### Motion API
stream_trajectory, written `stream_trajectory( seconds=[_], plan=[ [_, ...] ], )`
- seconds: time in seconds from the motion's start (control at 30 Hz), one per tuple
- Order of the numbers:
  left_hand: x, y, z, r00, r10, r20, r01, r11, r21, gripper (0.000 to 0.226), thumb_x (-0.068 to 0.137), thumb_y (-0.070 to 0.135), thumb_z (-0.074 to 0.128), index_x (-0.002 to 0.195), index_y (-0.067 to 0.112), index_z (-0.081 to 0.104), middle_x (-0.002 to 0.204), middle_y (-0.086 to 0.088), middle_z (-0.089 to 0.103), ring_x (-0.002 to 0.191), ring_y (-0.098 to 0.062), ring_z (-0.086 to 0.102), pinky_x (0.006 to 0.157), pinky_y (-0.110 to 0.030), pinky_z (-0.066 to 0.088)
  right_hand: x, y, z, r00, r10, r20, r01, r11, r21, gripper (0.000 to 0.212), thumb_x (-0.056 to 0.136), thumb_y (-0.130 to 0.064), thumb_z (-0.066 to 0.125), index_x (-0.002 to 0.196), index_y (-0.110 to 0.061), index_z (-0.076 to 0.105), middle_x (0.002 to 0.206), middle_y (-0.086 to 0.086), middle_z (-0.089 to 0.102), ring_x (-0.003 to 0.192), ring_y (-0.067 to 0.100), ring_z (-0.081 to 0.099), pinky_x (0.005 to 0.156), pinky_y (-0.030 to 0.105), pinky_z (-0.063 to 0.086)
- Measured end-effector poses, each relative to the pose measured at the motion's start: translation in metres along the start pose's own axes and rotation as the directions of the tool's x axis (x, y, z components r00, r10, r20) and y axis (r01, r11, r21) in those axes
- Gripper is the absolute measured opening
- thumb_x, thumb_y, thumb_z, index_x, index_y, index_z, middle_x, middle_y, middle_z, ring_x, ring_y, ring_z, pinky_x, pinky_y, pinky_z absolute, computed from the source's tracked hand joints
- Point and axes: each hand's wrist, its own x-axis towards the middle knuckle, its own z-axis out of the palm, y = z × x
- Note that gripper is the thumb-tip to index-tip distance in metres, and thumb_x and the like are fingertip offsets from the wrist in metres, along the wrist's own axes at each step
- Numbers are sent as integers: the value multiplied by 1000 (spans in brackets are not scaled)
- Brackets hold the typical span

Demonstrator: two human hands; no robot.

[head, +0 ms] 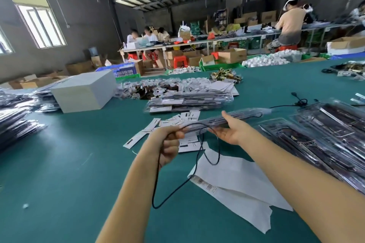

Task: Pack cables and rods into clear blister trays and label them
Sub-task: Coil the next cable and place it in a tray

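- Holding a thin black cable, the left hand has its fingers curled round it just left of the picture's middle; the cable hangs in loops toward 6 o'clock, down to the green table.
- At about 3 o'clock from that hand, the right hand lies palm up with fingers straight under a long clear tray, thumb raised against the tray's near edge.
- The tray is held above the table, its far end pointing toward 2 o'clock.
- White labels lie scattered on the table just beyond both hands.
- A white backing sheet lies at 5 o'clock, below the right forearm.
- Filled trays are stacked at 3 o'clock and at 12 o'clock.
- A white box stands at 10 o'clock.
- More dark stacks lie at 9 o'clock.
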Motion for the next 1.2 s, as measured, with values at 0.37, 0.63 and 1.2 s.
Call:
stream_trajectory(
  seconds=[0.37, 0.63, 1.2],
  plan=[
    [10, -8, 28, 990, -97, 100, 137, 804, -579, 49, 99, 12, 37, 51, 5, 47, 39, 4, 40, 23, -5, 27, 24, -14, 22, -47, 22, -9, 975, -220, 1, 152, 672, -724, 20, 91, 3, 42, 88, -1, 61, 78, 14, 67, 61, 18, 63, 48, 23, 48],
    [9, 3, 21, 994, 7, 109, 82, 603, -793, 34, 98, 11, 35, 64, 13, 41, 37, 5, 34, 24, -10, 27, 27, -15, 23, -110, 27, 19, 861, 101, 498, 508, -176, -843, 20, 85, -13, 65, 104, -15, 61, 106, 6, 63, 83, 21, 67, 66, 31, 53],
    [4, 10, 23, 993, 93, -70, -116, 800, -588, 44, 104, 35, 29, 84, 8, 58, 62, -2, 60, 45, -13, 51, 52, -23, 39, -125, 2, 27, 789, -23, 614, 614, 29, -788, 32, 97, -43, 46, 93, -20, 69, 60, -3, 65, 45, 7, 57, 44, 18, 44]
  ],
)
